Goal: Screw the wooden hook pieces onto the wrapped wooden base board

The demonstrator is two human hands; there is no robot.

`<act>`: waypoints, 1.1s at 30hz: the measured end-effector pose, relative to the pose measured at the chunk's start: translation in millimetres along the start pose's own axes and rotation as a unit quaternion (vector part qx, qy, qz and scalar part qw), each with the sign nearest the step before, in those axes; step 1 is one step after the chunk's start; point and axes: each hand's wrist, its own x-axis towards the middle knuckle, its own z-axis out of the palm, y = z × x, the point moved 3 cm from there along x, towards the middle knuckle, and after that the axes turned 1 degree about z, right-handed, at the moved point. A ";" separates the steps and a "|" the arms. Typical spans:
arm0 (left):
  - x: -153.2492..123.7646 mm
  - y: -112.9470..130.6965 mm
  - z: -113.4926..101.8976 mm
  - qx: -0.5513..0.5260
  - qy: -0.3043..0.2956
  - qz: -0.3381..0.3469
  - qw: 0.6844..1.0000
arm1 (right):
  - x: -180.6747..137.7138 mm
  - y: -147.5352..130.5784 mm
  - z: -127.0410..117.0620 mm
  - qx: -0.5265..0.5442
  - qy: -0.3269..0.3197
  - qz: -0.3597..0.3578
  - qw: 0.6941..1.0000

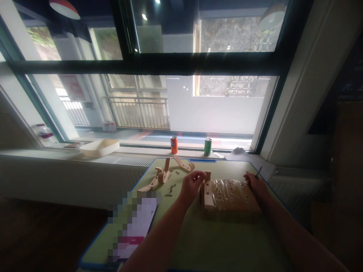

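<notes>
My left hand point(193, 185) is closed, its fingertips pinching at the upper end of a pale wooden piece with holes point(208, 193). This piece lies along the left edge of a brown cardboard-coloured block point(235, 209) with clear crinkled plastic point(227, 192) across its top. At the block's far right corner is my right hand point(256, 185), fingers closed around a thin dark stick-like tool point(258, 172) whose kind I cannot make out. Left of my left hand lie curved wooden hooks point(164, 175), another wooden hook point(183, 164) and several small screws point(171, 189).
A partly pixelated sheet or device point(138, 223) lies on the green table point(215, 245) at left. An orange can point(174, 145), a green can point(208, 147) and a cream tray point(100, 148) stand on the sill. Grey cloth or paper point(241, 155) sits behind the table's right corner.
</notes>
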 end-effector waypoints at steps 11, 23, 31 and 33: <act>-3.2 -9.5 10.1 -0.090 -0.062 -0.062 0.992 | -6.6 -5.9 1.2 -0.003 -0.014 0.002 1.000; -9.6 -16.6 20.4 -0.089 -0.074 -0.078 0.990 | -11.1 -11.1 -0.1 -0.014 -0.014 0.004 1.000; -12.6 -10.7 20.6 -0.002 -0.018 -0.032 0.999 | -9.0 -5.7 0.0 0.012 -0.009 0.015 1.000; -15.1 -9.9 21.3 0.034 0.014 -0.020 0.999 | -9.2 -5.3 0.4 0.018 -0.012 0.016 1.000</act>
